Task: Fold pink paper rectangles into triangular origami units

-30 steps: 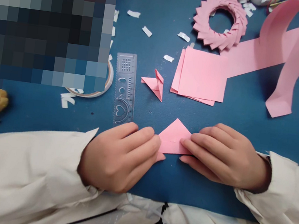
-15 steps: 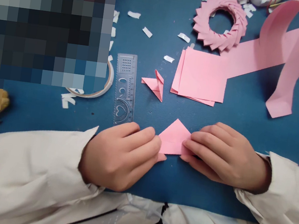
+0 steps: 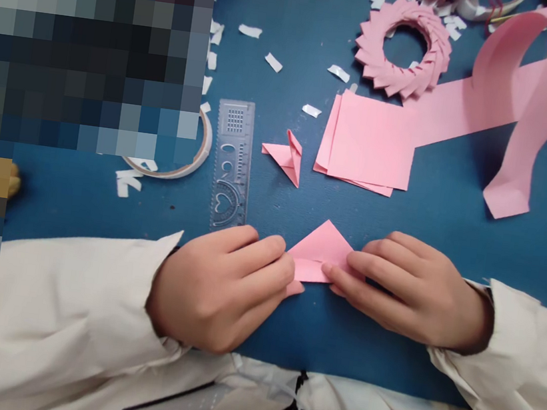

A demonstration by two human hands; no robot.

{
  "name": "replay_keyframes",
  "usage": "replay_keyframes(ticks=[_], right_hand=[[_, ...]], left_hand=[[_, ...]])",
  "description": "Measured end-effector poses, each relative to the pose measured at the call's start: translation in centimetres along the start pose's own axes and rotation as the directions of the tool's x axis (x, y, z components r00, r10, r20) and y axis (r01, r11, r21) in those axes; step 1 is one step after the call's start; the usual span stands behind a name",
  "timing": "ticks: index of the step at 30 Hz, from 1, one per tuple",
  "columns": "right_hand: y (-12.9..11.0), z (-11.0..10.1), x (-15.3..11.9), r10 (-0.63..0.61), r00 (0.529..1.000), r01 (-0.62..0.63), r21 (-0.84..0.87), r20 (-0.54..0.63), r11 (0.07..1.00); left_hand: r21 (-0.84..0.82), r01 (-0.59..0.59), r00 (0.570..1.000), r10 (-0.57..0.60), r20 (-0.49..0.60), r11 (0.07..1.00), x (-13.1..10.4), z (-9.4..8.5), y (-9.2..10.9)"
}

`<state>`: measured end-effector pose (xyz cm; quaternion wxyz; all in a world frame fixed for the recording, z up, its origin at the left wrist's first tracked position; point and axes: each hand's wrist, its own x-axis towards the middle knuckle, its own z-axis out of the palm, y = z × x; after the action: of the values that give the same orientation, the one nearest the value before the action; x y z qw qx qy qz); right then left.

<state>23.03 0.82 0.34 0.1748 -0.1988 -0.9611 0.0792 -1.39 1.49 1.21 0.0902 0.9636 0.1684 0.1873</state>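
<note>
A folded piece of pink paper [image 3: 322, 246] lies between my hands, its pointed corner facing away from me and its straight folded edge towards me. My left hand [image 3: 225, 286] grips its left end, with the thumb below the fold. On the right end, my right hand [image 3: 396, 285] pinches the paper, a finger resting along the folded strip. The outer ends of the paper are hidden under my fingers. Beyond it sit a small folded pink paper piece [image 3: 287, 156] and a stack of pink paper squares [image 3: 373, 141].
A clear stencil ruler [image 3: 232, 163] lies beyond my left hand, near a roll of tape [image 3: 206, 139]. A pink folded paper ring [image 3: 369, 46] and a curling pink paper strip [image 3: 519, 153] lie farther back. White scraps [image 3: 273, 62] are scattered on the blue table [image 3: 257, 327].
A finger of my right hand has slid left along the folded edge, and a strip along that edge shows more clearly. My left hand keeps its grip. The view has shifted slightly.
</note>
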Motion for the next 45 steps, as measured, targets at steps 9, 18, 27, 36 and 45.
replay_keyframes(ticks=[9, 18, 27, 36, 45], right_hand=[[-0.21, 0.02, -0.15, 0.140, 0.990, -0.139, 0.058, -0.021, 0.989], [-0.03, 0.09, -0.21, 0.323, 0.946, -0.323, 0.082, 0.017, 0.943], [-0.02, 0.19, -0.14, 0.351, 0.936, -0.352, 0.078, 0.027, 0.933], [-0.07, 0.03, -0.19, 0.342, 0.939, -0.344, 0.044, 0.045, 0.938], [0.01, -0.02, -0.15, 0.336, 0.941, -0.337, 0.022, 0.048, 0.941]], left_hand=[[-0.069, 0.081, 0.995, -0.084, -0.044, 0.994, 0.15, 0.05, 0.15], [-0.126, 0.276, 0.958, -0.261, 0.120, 0.953, 0.44, -0.02, -0.07], [-0.180, 0.405, 0.903, -0.361, 0.232, 0.897, 0.72, -0.30, -0.27], [-0.105, 0.385, 0.907, -0.355, 0.228, 0.917, 0.67, -0.13, -0.45], [-0.062, 0.348, 0.921, -0.329, 0.208, 0.935, 0.53, -0.17, -0.57]])
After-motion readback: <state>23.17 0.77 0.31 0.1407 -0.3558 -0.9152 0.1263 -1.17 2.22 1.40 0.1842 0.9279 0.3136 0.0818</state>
